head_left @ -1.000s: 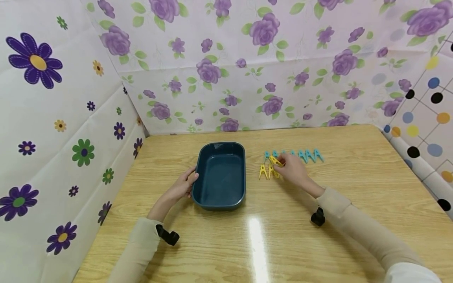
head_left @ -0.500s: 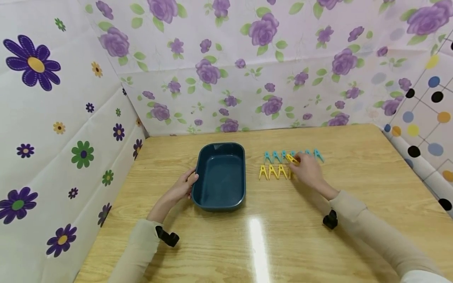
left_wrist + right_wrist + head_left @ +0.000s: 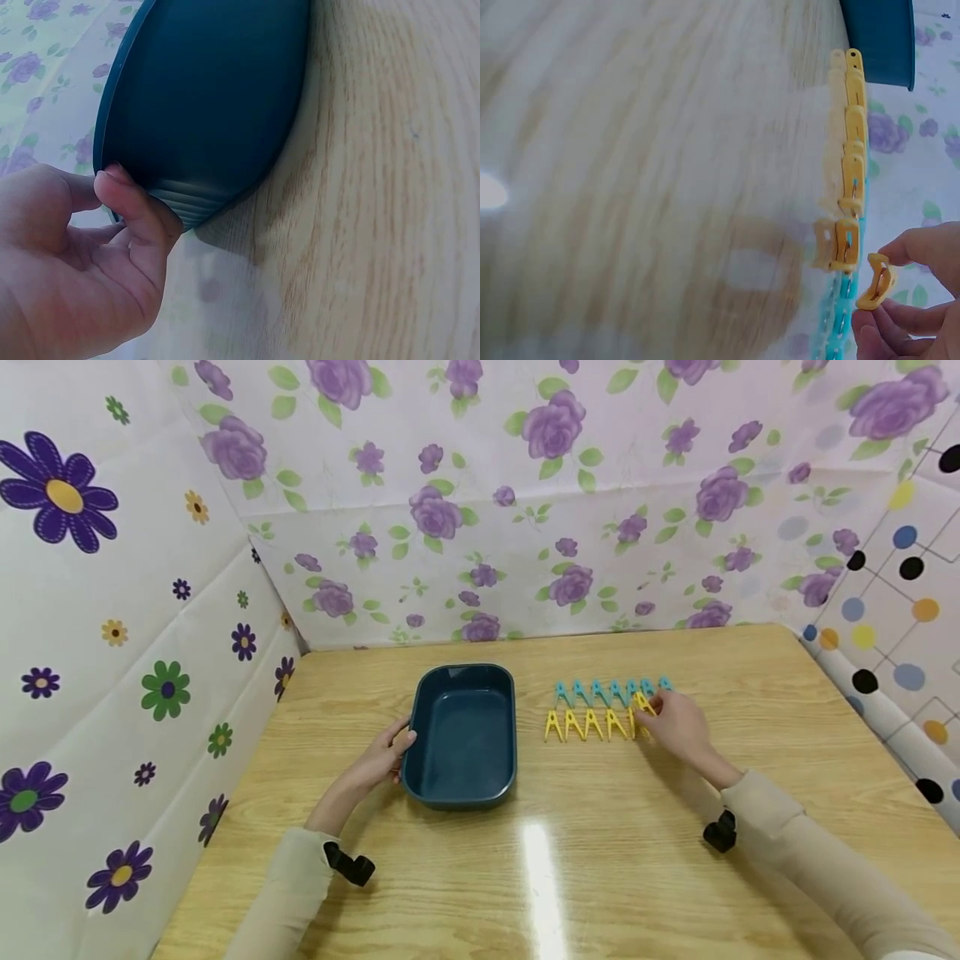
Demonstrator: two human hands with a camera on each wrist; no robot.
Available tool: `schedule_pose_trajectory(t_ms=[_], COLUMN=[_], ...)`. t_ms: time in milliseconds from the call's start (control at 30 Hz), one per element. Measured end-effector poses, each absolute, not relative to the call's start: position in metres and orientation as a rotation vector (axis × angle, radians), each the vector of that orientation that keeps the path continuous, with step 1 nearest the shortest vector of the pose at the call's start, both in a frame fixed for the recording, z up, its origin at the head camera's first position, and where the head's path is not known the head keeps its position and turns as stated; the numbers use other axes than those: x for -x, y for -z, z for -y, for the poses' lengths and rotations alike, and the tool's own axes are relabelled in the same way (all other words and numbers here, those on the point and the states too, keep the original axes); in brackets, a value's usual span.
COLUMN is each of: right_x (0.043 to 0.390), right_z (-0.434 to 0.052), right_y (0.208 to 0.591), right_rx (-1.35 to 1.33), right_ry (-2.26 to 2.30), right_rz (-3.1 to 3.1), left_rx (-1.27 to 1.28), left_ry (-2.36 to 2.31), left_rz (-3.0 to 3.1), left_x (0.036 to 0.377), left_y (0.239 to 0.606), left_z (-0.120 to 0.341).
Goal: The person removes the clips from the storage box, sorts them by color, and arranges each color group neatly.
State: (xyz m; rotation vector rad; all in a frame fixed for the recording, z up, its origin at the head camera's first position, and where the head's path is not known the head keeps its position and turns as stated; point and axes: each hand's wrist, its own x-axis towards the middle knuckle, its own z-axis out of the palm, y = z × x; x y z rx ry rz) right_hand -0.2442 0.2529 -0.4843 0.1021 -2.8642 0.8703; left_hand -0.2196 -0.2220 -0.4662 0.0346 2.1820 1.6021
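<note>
A deep dark teal rectangular dish (image 3: 465, 743) stands left of the middle of the table. My left hand (image 3: 378, 758) grips its left side, with the thumb at the rim (image 3: 120, 112) and fingers bent around the edge. My right hand (image 3: 682, 727) pinches a yellow clothespin (image 3: 877, 282) between thumb and fingertips, at the right end of a row of yellow clothespins (image 3: 591, 717). Just behind that row runs a line of light blue clothespins (image 3: 597, 688); my right fingers partly cover its right end.
The wooden table (image 3: 420, 877) ends at a back wall of purple-flowered cloth (image 3: 337, 597). Daisy-patterned cloth (image 3: 187, 643) closes off the left side, dotted cloth (image 3: 885, 635) the right. A strip of light reflects off the tabletop near the front.
My right hand has travelled right along the rows with a yellow clothespin in its fingers, and more yellow and blue clothespins show to its left. The left hand and dish stay put.
</note>
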Motion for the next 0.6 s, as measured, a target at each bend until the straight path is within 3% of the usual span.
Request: schedule_pose_trajectory(t_ms=[600], right_x=[0.245], right_z=[-0.267], right_y=[0.488], right_rx=[0.074], right_ry=[-0.749], right_rz=[3.026], left_rx=[-0.054], left_ry=[-1.589], left_rz=[-2.186], left_x=[0.218], left_y=[0.465], left_z=[0.224])
